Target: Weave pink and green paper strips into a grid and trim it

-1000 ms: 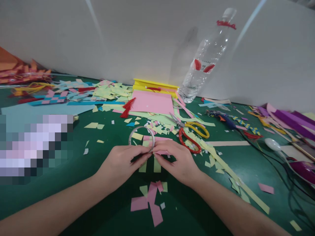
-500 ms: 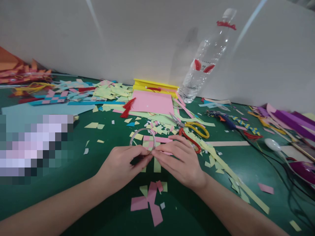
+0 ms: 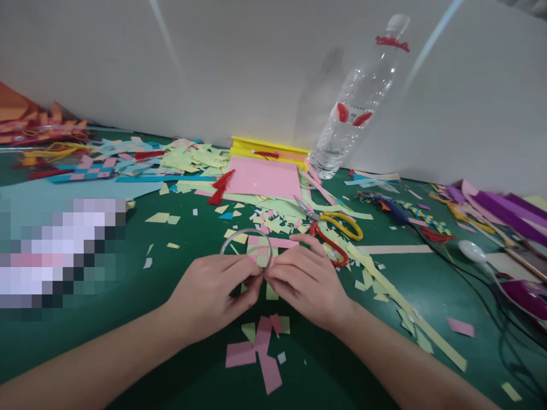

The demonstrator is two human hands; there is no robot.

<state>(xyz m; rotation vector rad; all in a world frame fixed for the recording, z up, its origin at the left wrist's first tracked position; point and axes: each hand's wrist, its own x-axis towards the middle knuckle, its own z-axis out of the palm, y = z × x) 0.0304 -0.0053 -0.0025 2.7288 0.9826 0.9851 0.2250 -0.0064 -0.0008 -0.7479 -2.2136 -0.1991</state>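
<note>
My left hand is closed, its thumb and forefinger pinching the near edge of a thin, see-through ring that looks like a roll of clear tape. The ring stands tilted above the table. Fingertips of my right hand meet the left ones at that same edge and are pinched together; what lies between them is hidden. Just behind the hands lies a woven piece of pink and pale green paper strips, partly covered. Beyond my right hand rest scissors with one yellow and one red handle.
A clear plastic bottle stands by the grey wall. Pink paper with a red tassel lies before a yellow folded piece. Paper scraps litter the green table. A cable and white spoon lie right.
The tape roll has tipped and turned slightly, showing a wider, lower circle. Both hands have shifted a little downward, still fingertip to fingertip.
</note>
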